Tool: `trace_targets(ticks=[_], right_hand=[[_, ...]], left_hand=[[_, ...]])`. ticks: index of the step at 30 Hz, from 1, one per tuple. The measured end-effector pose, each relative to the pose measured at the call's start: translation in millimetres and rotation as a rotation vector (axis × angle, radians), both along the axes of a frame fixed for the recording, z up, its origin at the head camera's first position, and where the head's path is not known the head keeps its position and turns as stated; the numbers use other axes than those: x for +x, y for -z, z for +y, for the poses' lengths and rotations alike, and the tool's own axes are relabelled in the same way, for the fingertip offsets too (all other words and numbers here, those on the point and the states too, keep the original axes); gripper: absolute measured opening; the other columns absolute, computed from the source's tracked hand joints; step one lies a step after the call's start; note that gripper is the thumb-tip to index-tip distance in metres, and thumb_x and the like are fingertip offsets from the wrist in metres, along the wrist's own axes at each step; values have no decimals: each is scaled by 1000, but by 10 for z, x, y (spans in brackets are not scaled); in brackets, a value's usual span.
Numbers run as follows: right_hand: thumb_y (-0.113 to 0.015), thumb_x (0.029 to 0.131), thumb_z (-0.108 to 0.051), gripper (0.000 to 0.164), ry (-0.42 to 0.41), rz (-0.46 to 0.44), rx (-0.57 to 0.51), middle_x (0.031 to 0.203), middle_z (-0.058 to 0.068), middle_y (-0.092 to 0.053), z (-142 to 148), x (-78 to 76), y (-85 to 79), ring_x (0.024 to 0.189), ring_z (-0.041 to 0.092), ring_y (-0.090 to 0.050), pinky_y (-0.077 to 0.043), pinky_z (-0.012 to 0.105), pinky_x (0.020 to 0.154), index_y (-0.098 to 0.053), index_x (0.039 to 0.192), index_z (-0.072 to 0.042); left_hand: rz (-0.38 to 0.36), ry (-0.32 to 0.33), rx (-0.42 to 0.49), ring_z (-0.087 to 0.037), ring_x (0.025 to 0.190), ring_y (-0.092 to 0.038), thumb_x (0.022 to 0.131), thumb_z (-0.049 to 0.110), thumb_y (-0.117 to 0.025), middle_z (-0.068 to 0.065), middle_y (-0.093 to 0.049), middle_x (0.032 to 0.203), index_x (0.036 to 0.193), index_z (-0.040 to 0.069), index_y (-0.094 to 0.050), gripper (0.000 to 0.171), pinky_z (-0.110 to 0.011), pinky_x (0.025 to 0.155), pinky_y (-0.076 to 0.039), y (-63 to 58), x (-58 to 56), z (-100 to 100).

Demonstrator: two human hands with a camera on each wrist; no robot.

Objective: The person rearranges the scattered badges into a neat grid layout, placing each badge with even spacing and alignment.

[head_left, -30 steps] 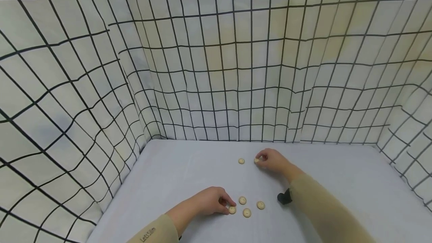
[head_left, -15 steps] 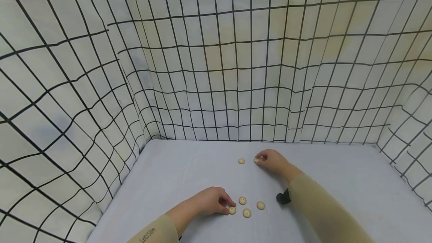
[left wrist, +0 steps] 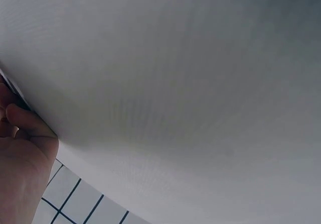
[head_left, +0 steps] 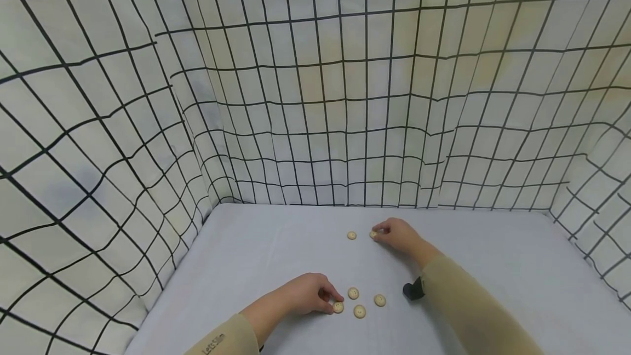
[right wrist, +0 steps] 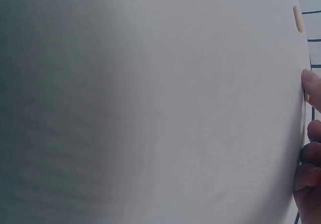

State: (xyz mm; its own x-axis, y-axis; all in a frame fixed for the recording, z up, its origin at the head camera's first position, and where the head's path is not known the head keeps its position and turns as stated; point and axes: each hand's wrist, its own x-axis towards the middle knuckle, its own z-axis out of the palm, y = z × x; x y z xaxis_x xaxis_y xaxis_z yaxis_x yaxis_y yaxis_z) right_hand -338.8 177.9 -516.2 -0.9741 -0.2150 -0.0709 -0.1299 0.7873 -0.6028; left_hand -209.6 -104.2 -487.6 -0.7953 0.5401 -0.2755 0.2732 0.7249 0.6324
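Buttons [head_left: 338, 307] sit pinched by the left hand [head_left: 309, 293] and right hand [head_left: 399, 234]. Sliding the latter too far toward nine o'clock could knock the neighbouring button [head_left: 351, 235].

A: Where is your left hand [head_left: 308, 293]?
B: Low on the white table [head_left: 276, 245], thumb and finger pinching the near button [head_left: 338, 307]. Three loose buttons [head_left: 359, 311] lie just to its right.
A: And your right hand [head_left: 398, 234]?
B: Farther out, your fingertips pinch the far button [head_left: 373, 234]; a lone button [head_left: 351, 235] lies to its left. Your left sleeve [head_left: 229, 336] is tan with dark lettering, and a black device [head_left: 414, 289] juts from your right cuff. Black-gridded white walls [head_left: 296, 114] enclose your table.
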Motion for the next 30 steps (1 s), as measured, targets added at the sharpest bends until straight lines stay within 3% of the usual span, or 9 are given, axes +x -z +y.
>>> trace_targets(ticks=[16,30], right_hand=[[-75,88,-31,28,18,-56,-1,105,1,-66,-38,43,-101,95,18,-57,-47,43,87,-75,114,-21],[-75,89,-31,31,0,-57,14,101,1,-63,-34,46,-119,90,18,-54,-45,39,81,-74,118,-22]], left_hand=[[4,4,6,-4,74,-50,81,17,-82,10,-57,80,98,26,-79,20,-24,69,-43,2,-5,-7],[12,7,9,-4,74,-50,80,16,-82,10,-57,80,98,26,-79,21,-24,70,-43,7,-7,-7]])
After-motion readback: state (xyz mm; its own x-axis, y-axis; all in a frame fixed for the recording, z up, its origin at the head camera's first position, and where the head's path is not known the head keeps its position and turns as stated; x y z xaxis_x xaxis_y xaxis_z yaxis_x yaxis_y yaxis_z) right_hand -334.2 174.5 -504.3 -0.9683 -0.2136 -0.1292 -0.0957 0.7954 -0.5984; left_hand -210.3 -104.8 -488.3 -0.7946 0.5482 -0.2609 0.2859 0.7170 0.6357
